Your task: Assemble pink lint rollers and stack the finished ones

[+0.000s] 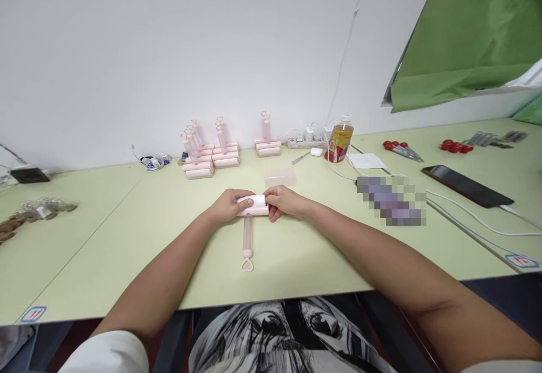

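Observation:
A pink lint roller (pixel 248 236) lies in front of me, its clear handle with a heart-shaped loop pointing toward me. Its white sticky roll (pixel 256 200) shows in the pink head. My left hand (pixel 231 205) is closed around the left end of the head, thumb on the roll. At the right end, my right hand (pixel 281 200) has its fingers bent against the edge of the head; its fingertips are partly hidden. A translucent pink cover (pixel 280 178) lies just beyond my right hand, apart from the roller.
Several pink lint rollers (pixel 226 159) stand along the wall, handles up. Toward the right are a drink bottle (pixel 340 140), a power strip (pixel 307 143), a small screwdriver (pixel 300 158), red-handled tools (pixel 402 149), a phone (pixel 468 185) and cables. Bagged items (pixel 42 209) lie far left.

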`<action>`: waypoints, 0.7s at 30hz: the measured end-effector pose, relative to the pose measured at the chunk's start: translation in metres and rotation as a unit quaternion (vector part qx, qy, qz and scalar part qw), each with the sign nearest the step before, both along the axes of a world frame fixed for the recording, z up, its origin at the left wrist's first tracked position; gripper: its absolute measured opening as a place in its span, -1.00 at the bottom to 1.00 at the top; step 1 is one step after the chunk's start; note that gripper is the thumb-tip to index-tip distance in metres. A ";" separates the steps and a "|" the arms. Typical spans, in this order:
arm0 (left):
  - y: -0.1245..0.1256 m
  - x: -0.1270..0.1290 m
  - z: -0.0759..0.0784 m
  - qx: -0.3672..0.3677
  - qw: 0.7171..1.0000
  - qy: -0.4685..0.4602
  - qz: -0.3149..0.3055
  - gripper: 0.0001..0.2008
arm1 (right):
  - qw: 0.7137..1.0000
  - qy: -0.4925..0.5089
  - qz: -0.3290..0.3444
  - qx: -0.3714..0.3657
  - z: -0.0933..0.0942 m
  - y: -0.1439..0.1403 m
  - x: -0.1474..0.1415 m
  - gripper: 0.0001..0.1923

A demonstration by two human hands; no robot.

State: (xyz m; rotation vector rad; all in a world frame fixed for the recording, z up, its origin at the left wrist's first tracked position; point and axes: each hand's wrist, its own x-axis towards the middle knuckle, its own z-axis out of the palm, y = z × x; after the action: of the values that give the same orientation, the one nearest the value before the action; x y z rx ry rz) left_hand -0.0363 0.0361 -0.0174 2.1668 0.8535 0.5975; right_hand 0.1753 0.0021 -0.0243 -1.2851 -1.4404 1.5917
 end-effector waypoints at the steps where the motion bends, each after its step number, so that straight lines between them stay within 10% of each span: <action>1: 0.000 0.000 0.000 0.002 1.000 0.001 -0.001 -0.52 | 1.000 -0.006 0.000 0.001 0.000 0.000 0.000 -0.96; 21: -0.003 0.003 0.004 0.019 1.000 0.000 -0.018 -0.55 | 0.994 -0.081 -0.063 0.040 -0.007 0.005 -0.006 -0.86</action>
State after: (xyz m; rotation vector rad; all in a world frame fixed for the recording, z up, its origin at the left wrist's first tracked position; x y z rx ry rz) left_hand -0.0334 0.0331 -0.0138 2.2113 0.8078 0.6019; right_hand 0.1691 0.0070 -0.0315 -1.4546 -1.4737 1.3607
